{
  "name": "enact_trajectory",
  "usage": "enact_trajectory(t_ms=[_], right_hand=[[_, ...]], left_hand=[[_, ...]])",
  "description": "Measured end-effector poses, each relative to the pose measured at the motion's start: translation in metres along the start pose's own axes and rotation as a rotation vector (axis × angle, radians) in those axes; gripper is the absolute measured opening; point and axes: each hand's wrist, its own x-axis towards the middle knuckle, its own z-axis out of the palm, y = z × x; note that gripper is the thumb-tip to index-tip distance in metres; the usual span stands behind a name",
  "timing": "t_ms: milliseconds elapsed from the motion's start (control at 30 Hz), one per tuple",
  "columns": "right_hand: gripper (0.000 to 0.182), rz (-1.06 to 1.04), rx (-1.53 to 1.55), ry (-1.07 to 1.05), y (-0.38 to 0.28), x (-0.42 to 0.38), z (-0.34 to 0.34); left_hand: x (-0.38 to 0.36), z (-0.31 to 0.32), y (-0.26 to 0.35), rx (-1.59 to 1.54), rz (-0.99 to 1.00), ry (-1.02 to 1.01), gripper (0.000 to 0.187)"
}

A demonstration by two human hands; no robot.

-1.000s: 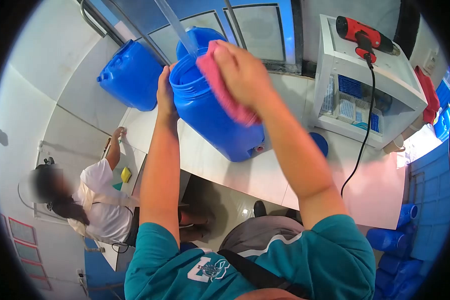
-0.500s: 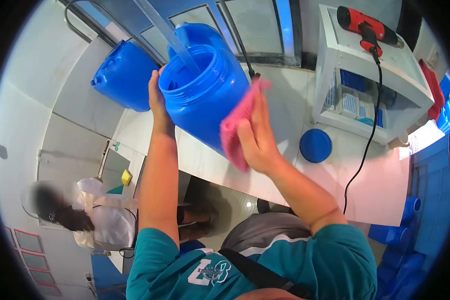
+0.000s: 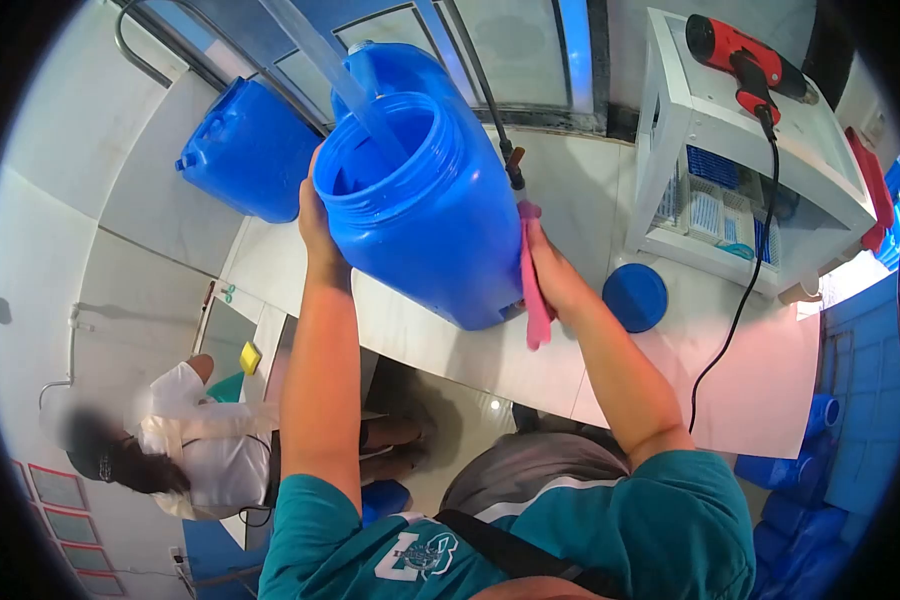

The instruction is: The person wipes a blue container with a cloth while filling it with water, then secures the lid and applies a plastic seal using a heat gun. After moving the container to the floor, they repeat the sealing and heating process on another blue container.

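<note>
The large blue container (image 3: 425, 205) stood tilted on the white tabletop (image 3: 530, 360), its open mouth turned toward the camera, with a clear hose (image 3: 335, 75) running down into it. The left hand (image 3: 315, 215) gripped the container at the rim on its left side, fingers wrapped against the wall. The right hand (image 3: 550, 275) pressed a pink cloth (image 3: 532, 275) flat against the container's right flank, low down near the base; the cloth hung partly below the hand.

Compared with a second ago, the cloth had travelled from the rim, across the front of the wall, to the lower right side. The container had also been tipped further toward the person, so more of its interior was exposed. By judgement, the wiping had progressed down the outside of the wall, and the upper portion appeared already covered.

A blue lid (image 3: 634, 297) lay on the tabletop just right of the right hand, apart from the container. Two further blue containers (image 3: 245, 150) stood behind. A red power tool (image 3: 750, 55) rested on top of a white shelf unit (image 3: 690, 120), its black cord (image 3: 740, 300) trailing down across the tabletop. Another person in a white top (image 3: 210, 440) was at lower left, well apart.
</note>
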Motion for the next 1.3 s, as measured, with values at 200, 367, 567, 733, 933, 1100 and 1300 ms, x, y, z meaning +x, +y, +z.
enact_trajectory(t_ms=[200, 367, 567, 733, 933, 1100, 1300], right_hand=[[0.069, -0.751, -0.099, -0.256, -0.076, 0.044, 0.014], [0.066, -0.025, -0.115, 0.014, -0.123, 0.167, 0.003], [0.063, -0.854, -0.632, -0.290, -0.215, 0.204, 0.084], [0.063, -0.762, -0.306, -0.536, -0.193, 0.257, 0.056], [0.083, -0.480, 0.104, -0.258, -0.045, 0.183, -0.009], [0.080, -0.338, 0.125, -0.138, 0.010, 0.052, -0.013], [0.056, -0.955, -0.399, -0.017, -0.089, 0.009, 0.028]], left_hand=[[0.009, -0.016, -0.011, -0.045, 0.058, -0.156, 0.054], [0.005, -0.005, -0.005, 0.048, 0.019, -0.009, 0.056], [0.020, -0.026, -0.021, -0.051, 0.050, -0.015, 0.056], [0.012, -0.024, -0.020, -0.101, 0.067, -0.137, 0.053], [0.022, -0.036, -0.032, -0.136, 0.131, -0.174, 0.053], [0.018, -0.033, -0.029, -0.043, 0.072, 0.021, 0.052], [0.013, -0.032, -0.026, -0.039, 0.110, -0.055, 0.048]])
